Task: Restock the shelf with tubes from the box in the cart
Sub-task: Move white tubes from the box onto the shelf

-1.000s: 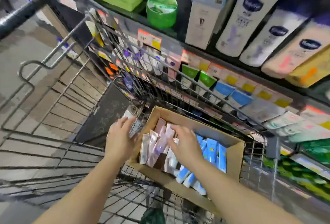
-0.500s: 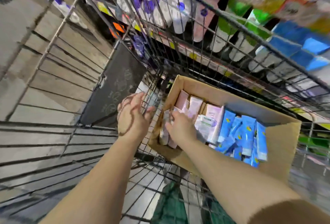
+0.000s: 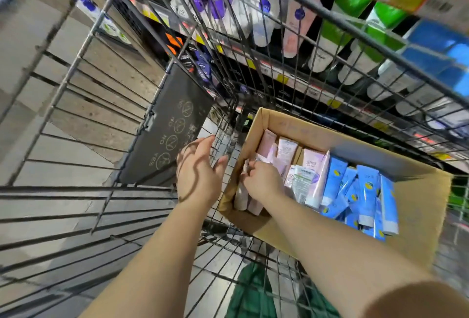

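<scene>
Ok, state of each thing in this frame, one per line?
Box: open-topped, in the cart.
Pink tubes: upright in the box, left side.
Blue tubes: jumbled, right side.
Right hand: gripping pink tubes.
Left hand: open, empty, beside the box.

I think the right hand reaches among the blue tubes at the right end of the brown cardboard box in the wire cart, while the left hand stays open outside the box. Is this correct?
Not quite. In the head view the right hand reaches among the pale pink tubes at the left end of the brown cardboard box; the blue tubes lie untouched. The left hand is open outside it.
</scene>
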`<state>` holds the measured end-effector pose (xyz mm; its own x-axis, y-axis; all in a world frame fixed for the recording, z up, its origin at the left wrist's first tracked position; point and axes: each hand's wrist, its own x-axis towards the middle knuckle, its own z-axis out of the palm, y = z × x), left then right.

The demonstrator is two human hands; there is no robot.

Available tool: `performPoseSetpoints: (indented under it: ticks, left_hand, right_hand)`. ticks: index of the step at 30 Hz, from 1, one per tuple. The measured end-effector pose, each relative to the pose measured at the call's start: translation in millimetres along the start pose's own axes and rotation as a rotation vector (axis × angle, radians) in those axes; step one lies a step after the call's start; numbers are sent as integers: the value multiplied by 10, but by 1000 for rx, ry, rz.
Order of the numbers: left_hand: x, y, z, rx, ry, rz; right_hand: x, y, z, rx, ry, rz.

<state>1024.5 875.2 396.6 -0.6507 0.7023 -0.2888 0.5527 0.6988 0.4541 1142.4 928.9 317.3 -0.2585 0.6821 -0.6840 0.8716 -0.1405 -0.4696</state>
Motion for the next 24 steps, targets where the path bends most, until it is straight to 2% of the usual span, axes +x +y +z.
performPoseSetpoints:
  ticks: [6, 10, 16, 20, 24]
  left_hand:
    - [6, -43, 44, 54, -84, 40]
    - [-41, -28, 138, -7, -242, 105]
    - [-178, 295, 191, -77, -525, 136]
    - [-192, 483, 277, -176, -599, 128]
    - [-198, 559, 410, -231, -614, 144]
  right_hand:
    - [-98, 158, -259, 173, -29, -5]
    - [-196, 259, -600, 266, -74, -94]
    - [-370, 239, -1151, 221, -51, -212]
    - [-493, 244, -1322, 274, -43, -242]
    - [-470, 388, -1384, 491, -126, -200]
